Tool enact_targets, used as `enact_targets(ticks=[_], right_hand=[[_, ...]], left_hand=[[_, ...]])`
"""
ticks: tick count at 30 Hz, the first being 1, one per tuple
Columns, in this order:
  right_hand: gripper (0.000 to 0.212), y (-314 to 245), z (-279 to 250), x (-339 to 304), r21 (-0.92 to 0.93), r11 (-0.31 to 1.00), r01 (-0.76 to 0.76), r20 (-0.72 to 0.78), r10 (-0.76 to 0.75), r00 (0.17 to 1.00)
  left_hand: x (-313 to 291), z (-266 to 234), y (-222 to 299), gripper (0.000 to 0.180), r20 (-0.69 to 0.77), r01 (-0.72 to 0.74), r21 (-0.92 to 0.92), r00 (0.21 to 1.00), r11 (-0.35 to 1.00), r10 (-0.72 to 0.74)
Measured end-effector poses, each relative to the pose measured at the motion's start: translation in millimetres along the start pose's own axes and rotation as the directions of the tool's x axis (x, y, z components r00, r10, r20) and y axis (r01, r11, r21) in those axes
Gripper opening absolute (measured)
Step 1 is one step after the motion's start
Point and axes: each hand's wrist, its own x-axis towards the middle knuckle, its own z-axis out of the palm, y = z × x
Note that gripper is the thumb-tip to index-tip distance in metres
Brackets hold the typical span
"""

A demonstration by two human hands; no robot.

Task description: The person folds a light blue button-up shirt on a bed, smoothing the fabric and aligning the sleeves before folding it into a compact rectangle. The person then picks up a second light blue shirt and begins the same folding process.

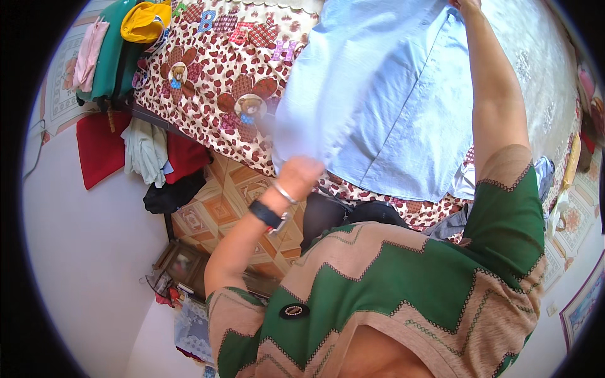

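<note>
A light blue shirt (403,107) lies spread over the bed, with a long seam running down it. My left hand (301,177), wearing a bracelet and a dark watch, is closed on the near left edge of the shirt. The fabric beside that hand is lifted and blurred by motion. Stretched toward the far side, my right hand (466,5) is at the shirt's far edge, its fingers curled against the cloth. The upper picture edge cuts off part of this hand.
Under the shirt is a patterned bedspread (208,107) with bears and letters. A yellow item (146,22), a green case (113,57) and a pink cloth (91,53) sit at the far left. Below them hang a pale garment (146,148) and a red cloth (97,148).
</note>
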Motion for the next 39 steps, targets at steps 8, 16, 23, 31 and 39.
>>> enact_targets(ticks=[8,16,23,31,39], right_hand=[[0.021,15.3,-39.3,10.1,-0.248,0.944,0.218,-0.017,-0.230,0.973],[0.036,130.7,-100.1,-11.6,-0.348,0.914,0.211,0.198,-0.149,0.969],[0.022,216.9,-131.6,-301.2,-0.295,0.935,-0.197,0.611,0.343,0.714],[0.025,263.9,-112.3,-416.2,-0.340,0.816,-0.467,0.320,0.567,0.759],[0.016,271.2,-91.8,-436.0,-0.358,0.816,-0.453,0.230,0.547,0.805]], left_hand=[[71.4,101.9,54.3,0.013,0.222,-0.012,-0.172,0.974,0.985,0.050],[37.8,76.8,25.3,0.020,0.286,0.515,-0.502,0.857,0.695,-0.429],[-30.1,56.4,-65.2,0.022,-0.180,0.705,-0.128,0.676,0.698,-0.715],[9.8,37.0,-54.6,0.029,0.072,0.723,0.116,0.677,0.681,-0.732],[-3.8,54.9,-114.3,0.033,0.185,0.521,-0.115,0.848,0.846,-0.497]])
